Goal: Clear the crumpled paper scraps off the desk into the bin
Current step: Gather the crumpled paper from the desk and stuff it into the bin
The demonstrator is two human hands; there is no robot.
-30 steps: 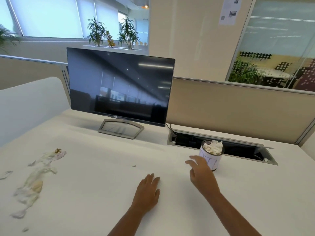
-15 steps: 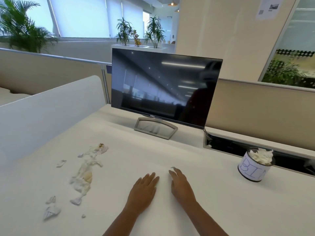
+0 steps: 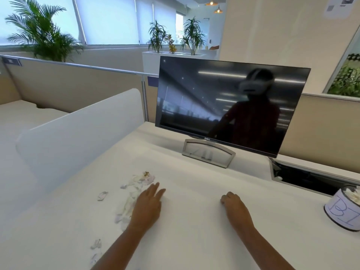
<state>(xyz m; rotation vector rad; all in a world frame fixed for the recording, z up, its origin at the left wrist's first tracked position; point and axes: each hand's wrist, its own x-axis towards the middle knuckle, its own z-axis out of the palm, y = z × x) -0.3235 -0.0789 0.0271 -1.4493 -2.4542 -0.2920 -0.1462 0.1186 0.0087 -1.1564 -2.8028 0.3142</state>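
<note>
Head view: my left hand (image 3: 148, 208) lies flat on the desk (image 3: 194, 242), palm down, fingers straight and slightly spread, gripping nothing. Its left edge is right against the main trail of paper scraps (image 3: 131, 199). The trail runs from beside my wrist out past my fingertips to a small clump with a yellowish bit at the far end. One loose scrap (image 3: 102, 195) lies just left of the trail. Two more near scraps (image 3: 96, 244) sit left of my forearm.

My right hand (image 3: 236, 208) is well apart to the right, knuckles up, fingers curled under onto the desk. Can't tell whether anything is inside them.

The bin (image 3: 342, 213) stands at the right frame edge, partly cut off. Its white label shows blue letters "BI", and there is crumpled white paper (image 3: 352, 192) in its top. Behind it is an open cable slot (image 3: 311, 178) in the desk. A dark Dell monitor (image 3: 229, 106) sits on a silver stand (image 3: 208, 152) at the far side, centre. A white divider panel (image 3: 78, 137) runs along the left.
</note>
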